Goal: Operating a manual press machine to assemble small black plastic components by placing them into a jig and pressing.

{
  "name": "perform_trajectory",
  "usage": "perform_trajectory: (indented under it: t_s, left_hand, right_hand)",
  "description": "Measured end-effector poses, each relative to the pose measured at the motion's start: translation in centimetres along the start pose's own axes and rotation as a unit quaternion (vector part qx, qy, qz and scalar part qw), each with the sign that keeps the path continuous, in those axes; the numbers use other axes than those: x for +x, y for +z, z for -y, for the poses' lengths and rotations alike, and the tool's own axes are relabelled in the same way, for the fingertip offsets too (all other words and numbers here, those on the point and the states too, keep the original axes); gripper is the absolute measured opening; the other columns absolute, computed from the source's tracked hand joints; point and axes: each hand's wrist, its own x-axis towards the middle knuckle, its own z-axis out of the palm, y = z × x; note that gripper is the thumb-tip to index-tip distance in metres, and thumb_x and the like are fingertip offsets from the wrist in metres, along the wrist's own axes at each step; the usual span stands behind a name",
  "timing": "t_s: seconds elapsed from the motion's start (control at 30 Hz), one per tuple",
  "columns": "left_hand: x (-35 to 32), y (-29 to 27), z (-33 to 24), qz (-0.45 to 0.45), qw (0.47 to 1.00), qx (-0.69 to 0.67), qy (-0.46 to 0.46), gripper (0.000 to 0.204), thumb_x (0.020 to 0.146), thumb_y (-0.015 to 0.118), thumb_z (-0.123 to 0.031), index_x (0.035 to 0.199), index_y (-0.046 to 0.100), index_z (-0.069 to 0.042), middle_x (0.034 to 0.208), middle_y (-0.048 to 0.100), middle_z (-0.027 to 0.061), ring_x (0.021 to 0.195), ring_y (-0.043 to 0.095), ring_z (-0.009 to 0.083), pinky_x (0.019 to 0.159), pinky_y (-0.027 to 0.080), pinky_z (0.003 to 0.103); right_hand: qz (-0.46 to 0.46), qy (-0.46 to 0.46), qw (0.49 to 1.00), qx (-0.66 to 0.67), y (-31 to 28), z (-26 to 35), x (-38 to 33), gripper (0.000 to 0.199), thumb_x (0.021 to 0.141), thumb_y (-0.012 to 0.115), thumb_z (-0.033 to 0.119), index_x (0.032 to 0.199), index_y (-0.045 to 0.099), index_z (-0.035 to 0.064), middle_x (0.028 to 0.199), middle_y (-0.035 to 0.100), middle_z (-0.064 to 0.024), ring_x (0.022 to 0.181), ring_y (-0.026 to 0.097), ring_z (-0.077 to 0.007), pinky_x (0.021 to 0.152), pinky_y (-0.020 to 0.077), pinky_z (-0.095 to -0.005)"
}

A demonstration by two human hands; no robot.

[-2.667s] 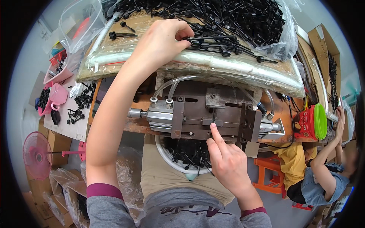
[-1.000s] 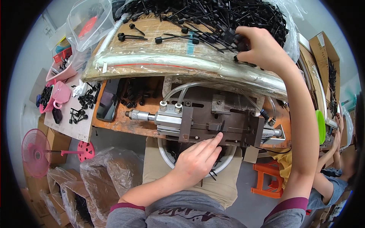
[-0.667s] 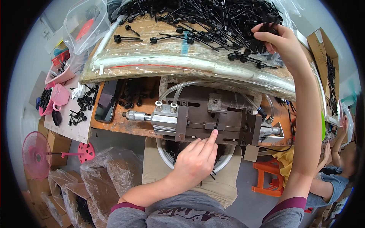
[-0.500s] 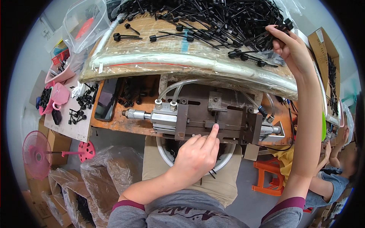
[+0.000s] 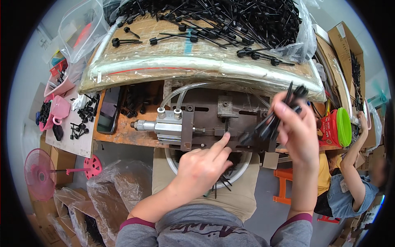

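My left hand point(image 5: 202, 166) holds nothing I can see; its index finger is stretched out, the other fingers partly curled. That fingertip touches a small dark block on the steel fixture point(image 5: 205, 96), just below a thin black piece point(image 5: 227, 123) standing under the clamp bracket. In my right hand point(image 5: 298, 131) is a bunch of long black plastic stems point(image 5: 267, 127) with knobbed heads, gripped between thumb and fingers over the fixture's right end. The bunch is slightly blurred. A silver air cylinder point(image 5: 169, 131) with clear hoses is mounted left of the fixture.
Black stems point(image 5: 247, 20) are heaped on a plastic-covered cardboard surface point(image 5: 144, 41) at the back. A phone point(image 5: 110, 111) lies on the bench at left. A red tub with green rim point(image 5: 337, 127) stands right. Below the fixture, a white-rimmed basket point(image 5: 242, 175) sits at my lap. A co-worker point(image 5: 354, 185) is at far right.
My right hand has come down and nearer from the heap, bringing the black stems over the fixture. My left index finger stays at the block. The view has shifted slightly.
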Motion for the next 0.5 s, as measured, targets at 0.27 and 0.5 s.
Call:
perform_trajectory:
  t_s: [0.27, 0.5]
  left_hand:
    - [-1.1, -3.0, -1.4, -0.070, 0.979, -0.187, 0.042, 0.035, 0.068, 0.085, -0.004, 0.102, 0.074, -0.003, 0.094, 0.071, 0.0088, 0.065, 0.067, 0.0169, 0.054, 0.053, 0.027]
    - [-1.2, -2.3, -1.4, -0.095, 0.985, -0.141, 0.011, 0.030, 0.066, 0.082, -0.002, 0.095, 0.074, -0.004, 0.103, 0.066, 0.0109, 0.082, 0.068, 0.0188, 0.063, 0.055, 0.028]
  right_hand:
    - [0.070, 0.093, 0.993, 0.031, 1.5, -3.1, -3.4, 0.018, 0.092, 0.068, 0.014, 0.102, 0.064, -0.0009, 0.080, 0.067, -0.0090, 0.049, 0.051, -0.0051, 0.046, 0.0374, -0.0184]
    - [-0.014, 0.045, 0.997, 0.061, 0.5, -4.4, -3.8, 0.018, 0.091, 0.068, 0.009, 0.102, 0.063, -0.0031, 0.085, 0.069, -0.0134, 0.050, 0.055, -0.0084, 0.048, 0.0425, -0.0196]
